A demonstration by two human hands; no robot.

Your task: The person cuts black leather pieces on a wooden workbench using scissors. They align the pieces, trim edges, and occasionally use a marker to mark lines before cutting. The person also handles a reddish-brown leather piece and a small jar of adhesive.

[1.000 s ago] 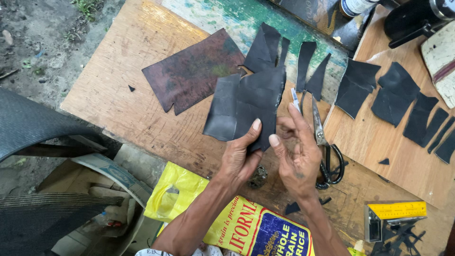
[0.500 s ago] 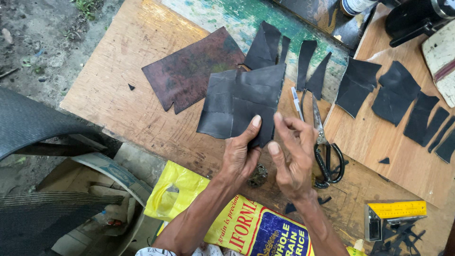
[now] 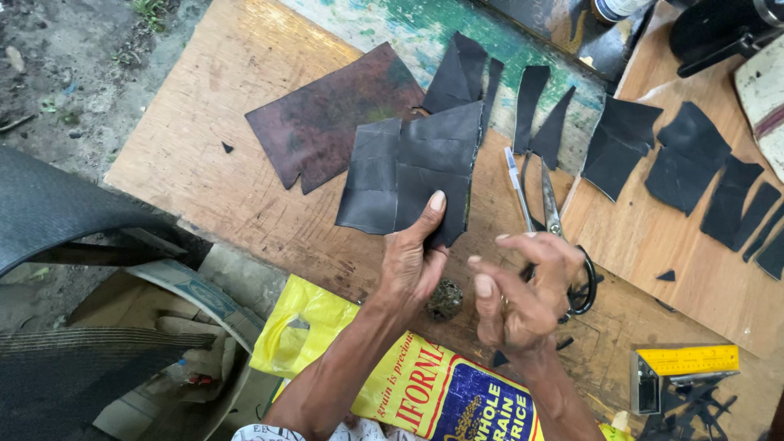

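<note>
Black rubber sheet (image 3: pixel 408 175) pinched in raised left hand (image 3: pixel 412 265), right hand (image 3: pixel 523 298) loosely curled beside

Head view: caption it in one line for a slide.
Left hand holds up a dark cut sheet over a wooden board; right hand hovers empty above scissors.

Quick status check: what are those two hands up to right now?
Left hand grips black sheet. Right hand free, fingers spread, above scissors. Nothing between them.
</note>
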